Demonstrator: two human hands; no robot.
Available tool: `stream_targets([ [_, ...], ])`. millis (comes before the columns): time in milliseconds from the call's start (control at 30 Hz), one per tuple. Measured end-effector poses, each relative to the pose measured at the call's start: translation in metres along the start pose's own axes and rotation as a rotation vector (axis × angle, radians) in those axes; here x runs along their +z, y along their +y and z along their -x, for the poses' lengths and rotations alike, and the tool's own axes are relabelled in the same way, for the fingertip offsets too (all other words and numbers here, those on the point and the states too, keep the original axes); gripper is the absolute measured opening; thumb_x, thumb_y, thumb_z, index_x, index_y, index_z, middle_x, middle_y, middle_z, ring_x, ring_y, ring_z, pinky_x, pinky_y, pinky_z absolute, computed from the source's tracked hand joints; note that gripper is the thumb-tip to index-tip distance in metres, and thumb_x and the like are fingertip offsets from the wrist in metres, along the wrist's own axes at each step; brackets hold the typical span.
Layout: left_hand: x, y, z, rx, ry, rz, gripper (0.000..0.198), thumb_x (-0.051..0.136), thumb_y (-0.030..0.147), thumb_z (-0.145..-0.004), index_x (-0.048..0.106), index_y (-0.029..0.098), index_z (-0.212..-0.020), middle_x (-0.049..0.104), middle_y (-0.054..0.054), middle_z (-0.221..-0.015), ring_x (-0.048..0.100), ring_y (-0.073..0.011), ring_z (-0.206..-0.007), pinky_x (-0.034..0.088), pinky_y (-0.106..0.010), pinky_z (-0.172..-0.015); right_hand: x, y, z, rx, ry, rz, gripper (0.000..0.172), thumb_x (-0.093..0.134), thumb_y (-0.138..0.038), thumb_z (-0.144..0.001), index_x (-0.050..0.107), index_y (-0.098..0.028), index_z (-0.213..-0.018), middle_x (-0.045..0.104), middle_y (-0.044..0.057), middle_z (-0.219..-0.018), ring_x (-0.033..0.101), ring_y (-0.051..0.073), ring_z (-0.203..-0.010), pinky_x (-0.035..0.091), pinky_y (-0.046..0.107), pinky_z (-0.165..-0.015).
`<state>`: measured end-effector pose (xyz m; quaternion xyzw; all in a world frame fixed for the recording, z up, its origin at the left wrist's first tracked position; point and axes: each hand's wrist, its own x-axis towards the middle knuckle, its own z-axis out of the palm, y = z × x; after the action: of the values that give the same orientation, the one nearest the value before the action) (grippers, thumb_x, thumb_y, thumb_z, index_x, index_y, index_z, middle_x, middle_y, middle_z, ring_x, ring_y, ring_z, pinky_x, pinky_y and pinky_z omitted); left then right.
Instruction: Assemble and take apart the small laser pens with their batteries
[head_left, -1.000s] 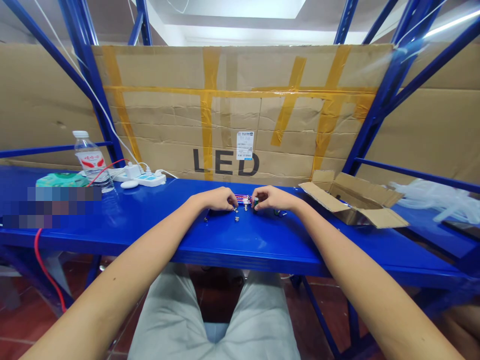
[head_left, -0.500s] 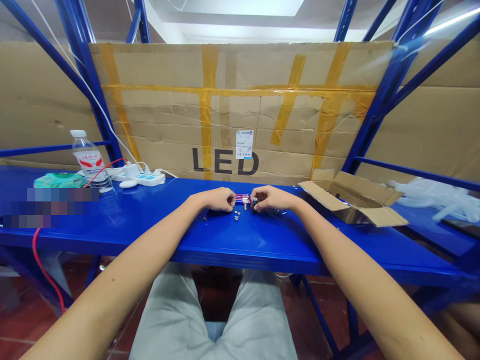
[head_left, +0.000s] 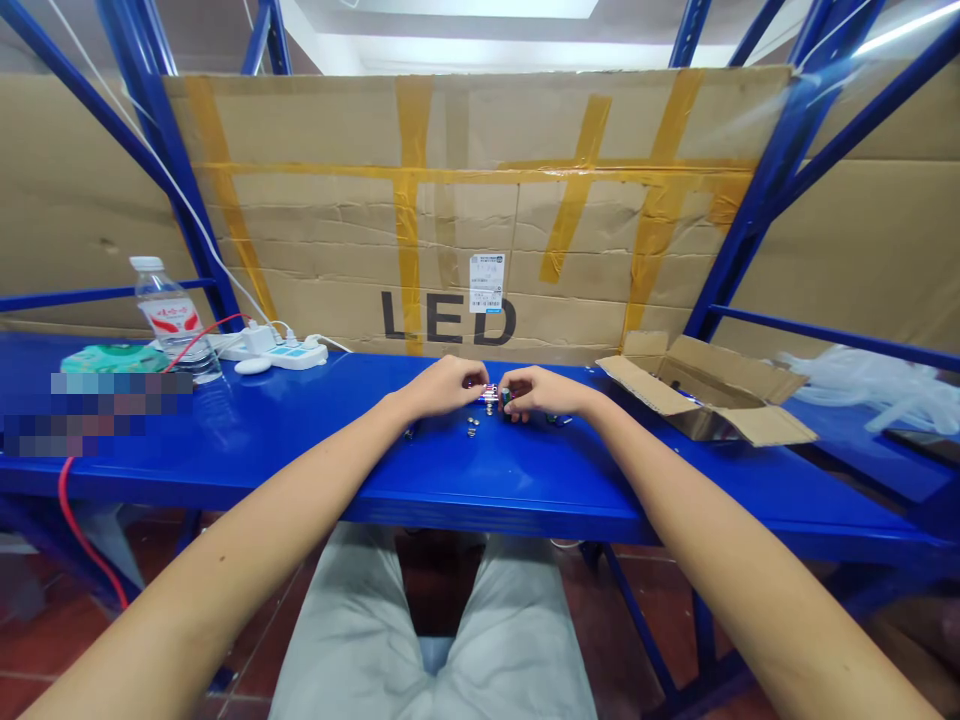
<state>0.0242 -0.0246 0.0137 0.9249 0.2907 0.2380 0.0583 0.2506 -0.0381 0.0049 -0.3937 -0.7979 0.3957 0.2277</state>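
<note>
On the blue table, a row of purple and silver cylindrical batteries (head_left: 488, 393) lies between my two hands. My left hand (head_left: 450, 385) reaches over their left end with its fingers bent round it, hiding part of the row. At the right end, my right hand (head_left: 534, 390) is closed on a short dark battery (head_left: 506, 398), held upright between thumb and fingers. Several small silver button cells (head_left: 472, 427) lie loose just in front of the row. Small dark items (head_left: 556, 420) sit partly hidden below my right wrist.
An open cardboard box (head_left: 709, 390) stands at the right, with clear plastic wrap (head_left: 877, 385) beyond it. On the left are a water bottle (head_left: 171, 318), a white power strip (head_left: 289, 352) and a green packet (head_left: 112, 360). A large cardboard panel (head_left: 322, 240) rises behind the table.
My left hand has moved right and over the purple batteries, covering more of them. My right hand stays almost in place with the dark battery. The view has shifted slightly.
</note>
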Motion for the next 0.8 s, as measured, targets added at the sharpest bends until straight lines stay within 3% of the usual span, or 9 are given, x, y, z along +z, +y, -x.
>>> stream_targets([
  [100, 0.007, 0.01, -0.002, 0.072, 0.106, -0.035, 0.021, 0.052, 0.023, -0.088, 0.068, 0.018, -0.101, 0.073, -0.005, -0.095, 0.064, -0.0159, -0.084, 0.043, -0.025, -0.075, 0.001, 0.001, -0.001, -0.016, 0.003, -0.013, 0.021, 0.067, -0.021, -0.07, 0.059, -0.017, -0.089, 0.068, 0.002, -0.077, 0.065, 0.016, -0.066, 0.055, 0.031, -0.063],
  [300, 0.018, 0.012, -0.002, 0.159, 0.098, -0.136, 0.025, 0.049, 0.021, -0.091, 0.07, 0.018, -0.104, 0.073, -0.007, -0.101, 0.066, -0.0187, -0.091, 0.044, -0.027, -0.081, 0.002, 0.003, -0.003, -0.025, 0.002, -0.044, 0.022, 0.068, -0.021, -0.07, 0.061, -0.017, -0.09, 0.067, 0.001, -0.074, 0.065, 0.016, -0.065, 0.055, 0.031, -0.063],
  [533, 0.002, 0.003, 0.002, 0.09, 0.067, -0.019, 0.028, 0.05, 0.019, -0.085, 0.074, 0.02, -0.1, 0.075, -0.003, -0.088, 0.066, -0.0144, -0.076, 0.044, -0.023, -0.071, -0.001, 0.001, -0.001, 0.01, 0.018, -0.023, 0.022, 0.067, -0.014, -0.063, 0.063, -0.019, -0.084, 0.069, 0.001, -0.077, 0.065, 0.016, -0.07, 0.054, 0.029, -0.065],
  [667, -0.011, -0.006, 0.007, 0.003, -0.133, -0.046, 0.024, 0.058, 0.022, -0.078, 0.076, 0.02, -0.095, 0.075, -0.003, -0.091, 0.065, -0.0159, -0.079, 0.045, -0.024, -0.071, -0.001, -0.004, 0.001, 0.046, -0.012, 0.03, 0.022, 0.065, -0.013, -0.06, 0.067, -0.018, -0.081, 0.07, 0.001, -0.078, 0.063, 0.014, -0.068, 0.052, 0.026, -0.063],
  [800, -0.011, -0.014, 0.007, -0.039, -0.324, -0.046, 0.028, 0.062, 0.025, -0.076, 0.076, 0.022, -0.1, 0.075, -0.003, -0.094, 0.064, -0.0162, -0.08, 0.045, -0.023, -0.07, 0.0, -0.006, 0.001, 0.032, -0.029, 0.05, 0.025, 0.061, -0.011, -0.059, 0.069, -0.017, -0.082, 0.069, 0.001, -0.079, 0.061, 0.013, -0.066, 0.05, 0.025, -0.061],
])
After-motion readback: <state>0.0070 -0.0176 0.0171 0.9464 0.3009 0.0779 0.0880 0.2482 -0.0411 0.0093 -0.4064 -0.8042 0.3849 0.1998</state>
